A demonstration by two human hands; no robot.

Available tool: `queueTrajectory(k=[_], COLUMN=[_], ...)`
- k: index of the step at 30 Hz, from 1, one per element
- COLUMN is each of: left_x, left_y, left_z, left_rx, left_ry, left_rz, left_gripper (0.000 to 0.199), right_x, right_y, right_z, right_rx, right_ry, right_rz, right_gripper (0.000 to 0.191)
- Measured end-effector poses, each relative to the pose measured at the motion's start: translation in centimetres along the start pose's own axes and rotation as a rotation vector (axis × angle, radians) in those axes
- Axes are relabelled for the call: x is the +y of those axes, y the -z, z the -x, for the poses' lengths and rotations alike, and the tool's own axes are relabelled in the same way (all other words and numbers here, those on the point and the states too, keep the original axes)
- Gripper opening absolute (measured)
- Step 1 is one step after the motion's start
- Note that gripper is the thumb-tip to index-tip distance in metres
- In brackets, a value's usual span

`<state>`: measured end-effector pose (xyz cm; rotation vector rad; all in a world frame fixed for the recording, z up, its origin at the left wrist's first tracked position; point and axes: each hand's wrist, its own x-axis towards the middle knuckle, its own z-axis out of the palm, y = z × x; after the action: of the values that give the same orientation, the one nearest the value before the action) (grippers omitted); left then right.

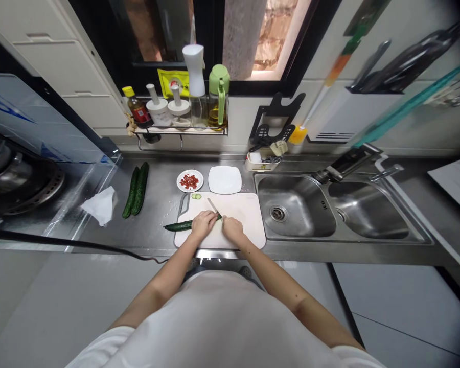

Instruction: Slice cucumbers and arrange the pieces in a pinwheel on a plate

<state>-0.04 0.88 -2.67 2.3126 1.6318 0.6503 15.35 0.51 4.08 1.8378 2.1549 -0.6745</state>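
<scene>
A white cutting board [249,225] lies on the steel counter in front of me. Across its left side rests a dark green cucumber [179,226], its far left end sticking out past the board. My left hand [204,224] is closed over the cucumber near its right end. In my right hand [232,228] is a knife [213,205], its blade pointing up and left at the cucumber's cut end. A few pale cucumber slices [196,196] sit at the board's upper left corner.
Behind the board stand a plate of chopped red pieces [189,181] and a white square plate [225,180]. Two whole cucumbers [136,190] and a crumpled white cloth or paper [100,205] lie left. A double sink [297,207] adjoins the board's right; a seasoning rack [184,130] hangs behind.
</scene>
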Motion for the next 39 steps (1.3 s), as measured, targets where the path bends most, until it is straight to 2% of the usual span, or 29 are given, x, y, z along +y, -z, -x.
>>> queueTrajectory(k=[7, 18, 24, 32, 39], left_x=[0.1, 0.2, 0.1, 0.2, 0.3], left_y=[0.2, 0.2, 0.1, 0.1, 0.2], left_z=[0.0, 0.0, 0.0, 0.0, 0.1], left_rx=[-0.006, -0.001, 0.002, -0.003, -0.003], left_ry=[0.005, 0.023, 0.018, 0.016, 0.009], left_rz=[0.001, -0.005, -0.005, -0.001, -0.009], left_gripper=[0.026, 0.023, 0.023, 0.024, 0.024], right_x=[-0.2, 1.9, 2.3, 1.9, 0.5], right_y=[0.3, -1.4, -1.4, -1.0, 0.2], right_z=[-0.1, 3.1, 4.0, 2.6, 0.4], right_rx=[-0.009, -0.037, -0.080, -0.035, -0.016], right_ry=[-0.009, -0.036, -0.053, -0.017, 0.012], right_rz=[-0.009, 0.022, 0.032, 0.027, -0.014], right_gripper=[0.031, 0.032, 0.030, 0.029, 0.033])
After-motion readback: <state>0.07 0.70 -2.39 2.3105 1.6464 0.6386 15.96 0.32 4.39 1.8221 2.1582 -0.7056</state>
